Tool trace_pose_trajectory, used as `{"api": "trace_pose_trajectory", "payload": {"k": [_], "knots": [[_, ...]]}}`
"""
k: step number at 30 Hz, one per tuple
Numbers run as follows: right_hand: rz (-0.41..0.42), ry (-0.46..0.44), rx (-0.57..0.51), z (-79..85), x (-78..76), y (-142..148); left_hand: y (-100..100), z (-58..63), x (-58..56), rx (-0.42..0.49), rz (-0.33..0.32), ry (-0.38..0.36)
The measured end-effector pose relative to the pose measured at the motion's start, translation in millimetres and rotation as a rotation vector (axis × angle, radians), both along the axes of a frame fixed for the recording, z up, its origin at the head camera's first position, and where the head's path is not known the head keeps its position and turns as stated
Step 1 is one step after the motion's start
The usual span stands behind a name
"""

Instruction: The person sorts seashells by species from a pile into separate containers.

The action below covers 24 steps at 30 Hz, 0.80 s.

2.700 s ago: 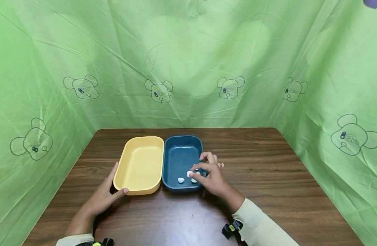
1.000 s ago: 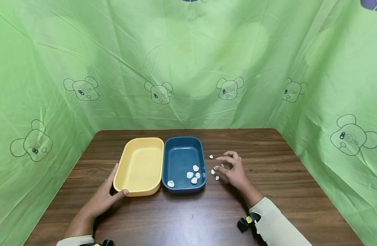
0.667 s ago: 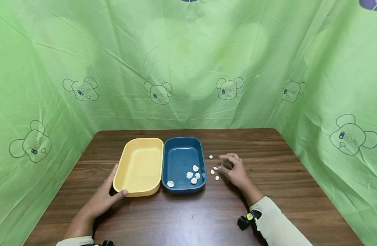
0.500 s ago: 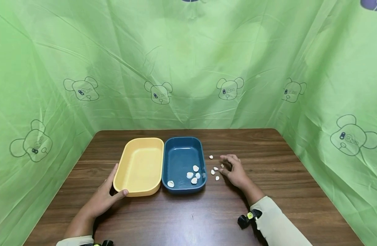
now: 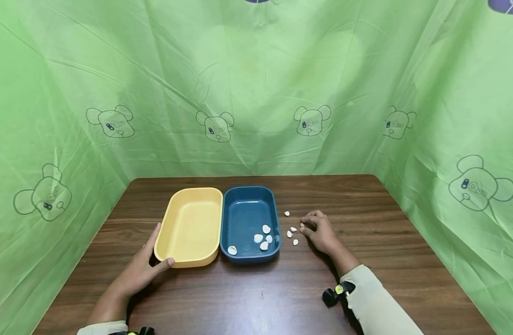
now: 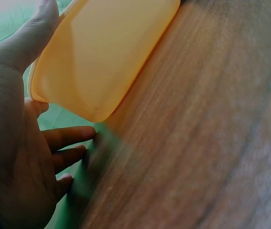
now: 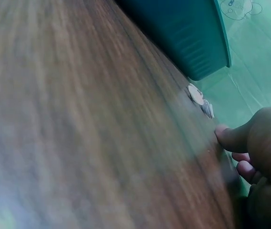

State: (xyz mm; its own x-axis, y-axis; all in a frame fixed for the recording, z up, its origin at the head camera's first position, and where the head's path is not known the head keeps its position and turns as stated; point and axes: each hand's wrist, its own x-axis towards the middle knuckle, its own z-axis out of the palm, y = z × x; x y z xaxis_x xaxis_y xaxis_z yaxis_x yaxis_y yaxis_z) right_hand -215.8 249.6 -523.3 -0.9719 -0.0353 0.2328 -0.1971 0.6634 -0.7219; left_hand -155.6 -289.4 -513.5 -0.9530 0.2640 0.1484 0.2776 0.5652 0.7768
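Observation:
My left hand point(image 5: 139, 267) rests at the near-left corner of a yellow tray point(image 5: 168, 218), thumb on the near rim and fingers stretched along the left side. In the left wrist view its other fingers are loose below the tray. On the table right of a blue tray point(image 5: 278, 214), my right hand point(image 5: 322, 232) pinches a small tan seashell point(image 5: 302, 225) between thumb and index finger. Beside it lie several white seashells, among them a near one point(image 5: 296, 242) and a far one point(image 5: 287, 213). More white seashells point(image 5: 258, 238) lie inside the blue tray.
Both trays stand side by side on a brown wooden table point(image 5: 239, 302). Green cloth point(image 5: 260, 153) with printed bear faces hangs behind and at both sides. A black wrist camera point(image 5: 331, 297) is strapped to the right wrist.
My right hand has moved from over the blue tray out to the table on the right. Its thumb and index finger have closed on the tan seashell. The left hand stays put.

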Motion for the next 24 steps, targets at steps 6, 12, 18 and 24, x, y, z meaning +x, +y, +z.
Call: {"api": "trace_pose_trajectory", "payload": {"k": [6,12,18,24], "knots": [[-0.010,-0.001,-0.001,0.1,-1.9,1.6,0.3,-1.4,-0.8,0.010,-0.003,-0.009],[-0.025,-0.013,0.009,-2.2,-4.1,-1.0,-0.8,-0.1,-0.4,-0.004,0.008,-0.011],[-0.031,-0.042,0.044,-2.7,-4.2,-2.7,-0.5,-0.4,-0.2,0.009,0.004,-0.008],[-0.053,-0.073,0.067,-2.4,-3.9,-3.8,-1.2,-1.1,-1.1,0.009,0.003,-0.007]]}}
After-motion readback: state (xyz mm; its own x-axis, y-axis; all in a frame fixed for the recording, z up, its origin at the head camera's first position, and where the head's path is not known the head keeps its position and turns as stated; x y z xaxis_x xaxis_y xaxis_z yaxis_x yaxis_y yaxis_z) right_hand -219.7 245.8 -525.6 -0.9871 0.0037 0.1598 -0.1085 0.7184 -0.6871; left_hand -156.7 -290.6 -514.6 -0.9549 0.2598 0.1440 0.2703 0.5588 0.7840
